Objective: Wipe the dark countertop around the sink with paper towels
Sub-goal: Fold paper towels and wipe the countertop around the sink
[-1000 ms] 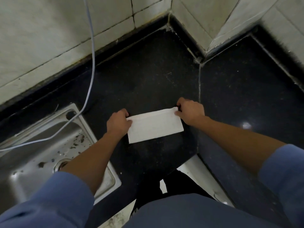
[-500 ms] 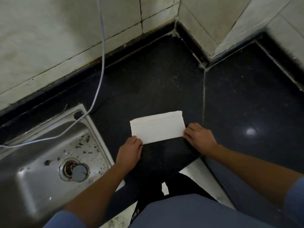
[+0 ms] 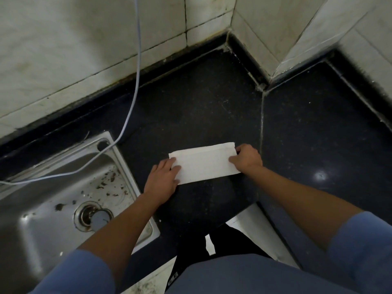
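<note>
Between the two hands, flat on the dark speckled table (image 3: 201, 107), lies the paper towel (image 3: 204, 163): white, folded to a long rectangle, faint embossed texture, a fold line along its far edge. It looks clean and dry.

Left hand (image 3: 162, 180): fingers straight, spread a bit, tips lying flat on the towel's left end. Right hand (image 3: 247, 159): fingers curled round the towel's right end, thumb on top, pinching that edge.

Writing: only a small white mark (image 3: 172, 280) on dark clothing near the bottom of the frame, too small to read.

Left of the left hand sits a steel sink (image 3: 125, 172), its rim just beside the wrist, with brown specks in the basin and a round drain (image 3: 93, 216). A pale blue cable (image 3: 138, 60) hangs down the wall tiles (image 3: 84, 49) and runs across the sink's far corner.

Beyond both hands there is open table up to the tiled wall corner. Just right of the right hand a pale seam (image 3: 262, 124) crosses the table; past it is more dark surface with a light glare (image 3: 321, 176). Nearer than the hands, the table's front edge cuts in at an angle under the forearms, with pale floor (image 3: 254, 225) below. Blue sleeves (image 3: 74, 274) cover the upper arms.
</note>
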The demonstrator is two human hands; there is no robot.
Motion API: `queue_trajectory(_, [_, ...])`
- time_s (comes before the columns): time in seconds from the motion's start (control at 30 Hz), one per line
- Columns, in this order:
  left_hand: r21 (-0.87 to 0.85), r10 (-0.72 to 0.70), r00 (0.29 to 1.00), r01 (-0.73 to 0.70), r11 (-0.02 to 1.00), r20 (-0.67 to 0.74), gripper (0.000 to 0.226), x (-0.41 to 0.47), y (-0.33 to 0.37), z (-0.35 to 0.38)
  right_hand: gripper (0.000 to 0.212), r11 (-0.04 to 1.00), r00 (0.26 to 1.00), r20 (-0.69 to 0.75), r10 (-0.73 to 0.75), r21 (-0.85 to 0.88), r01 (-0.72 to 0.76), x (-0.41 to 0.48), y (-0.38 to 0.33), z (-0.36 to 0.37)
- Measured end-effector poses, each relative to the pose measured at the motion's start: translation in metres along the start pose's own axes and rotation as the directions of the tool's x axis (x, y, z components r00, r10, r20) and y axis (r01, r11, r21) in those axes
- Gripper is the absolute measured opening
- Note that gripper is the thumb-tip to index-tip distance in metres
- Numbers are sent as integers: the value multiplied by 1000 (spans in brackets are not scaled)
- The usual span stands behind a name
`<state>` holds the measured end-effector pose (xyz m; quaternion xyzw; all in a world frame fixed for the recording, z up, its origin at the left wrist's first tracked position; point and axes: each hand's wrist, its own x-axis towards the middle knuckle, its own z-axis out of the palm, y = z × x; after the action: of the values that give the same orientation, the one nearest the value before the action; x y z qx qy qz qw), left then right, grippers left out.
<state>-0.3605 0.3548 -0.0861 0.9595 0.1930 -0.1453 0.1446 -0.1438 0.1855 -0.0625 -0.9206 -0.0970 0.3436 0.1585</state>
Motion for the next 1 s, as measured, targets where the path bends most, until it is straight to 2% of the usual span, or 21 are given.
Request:
queue_trajectory(0.07, [-50, -30, 998, 28, 998, -53, 42, -5, -1, -1, 23, 969, 997, 41, 58, 239, -66, 0, -4, -9])
queue_trajectory(0.13, [-113, -89, 988, 75, 991, -122, 39, -11, -4, -2, 17, 885, 992, 103, 77, 451, -116, -8, -13, -18])
queue_trajectory(0.2, [-147, -155, 975, 133, 980, -156, 38, -20, -11, -4, 7, 857, 987, 158, 30, 504, -106, -20, -30, -20])
queue_trajectory(0.23, [-156, -183, 969, 158, 975, -164, 38, -25, -16, -5, 10, 867, 985, 172, -9, 493, -78, -25, -40, -17])
queue_trajectory(0.37, [-192, -272, 946, 238, 952, -175, 36, -47, -32, -6, 18, 938, 967, 204, -152, 339, 75, -36, -77, 20])
queue_trajectory(0.47, [-219, -316, 934, 278, 935, -164, 35, -59, -36, -6, 9, 972, 947, 270, -174, 203, 121, -35, -93, 57])
queue_trajectory(0.63, [-243, -351, 925, 311, 919, -144, 33, -70, -37, -2, 23, 974, 941, 263, -213, -12, 224, -33, -101, 99])
queue_trajectory(0.67, [-244, -343, 928, 304, 921, -142, 32, -70, -36, -2, 24, 969, 937, 260, -234, -18, 247, -33, -100, 101])
queue_trajectory(0.77, [-233, -302, 940, 261, 937, -162, 32, -58, -29, -6, 21, 954, 918, 259, -299, 100, 283, -35, -92, 89])
queue_trajectory(0.83, [-213, -248, 952, 209, 954, -177, 32, -45, -19, -12, 14, 907, 892, 171, -418, 15, 421, -36, -76, 71])
queue_trajectory(0.9, [-187, -169, 970, 135, 973, -176, 34, -29, -6, -17, 17, 784, 807, 82, -584, -201, 588, -36, -56, 54])
queue_trajectory(0.93, [-162, -123, 980, 97, 982, -156, 37, -21, 1, -19, 23, 701, 747, 75, -661, -293, 650, -36, -48, 47])
queue_trajectory(1.0, [-78, -32, 997, 26, 997, -72, 45, -5, 12, -18, 40, 552, 657, 175, -733, -411, 725, -30, -35, 42])
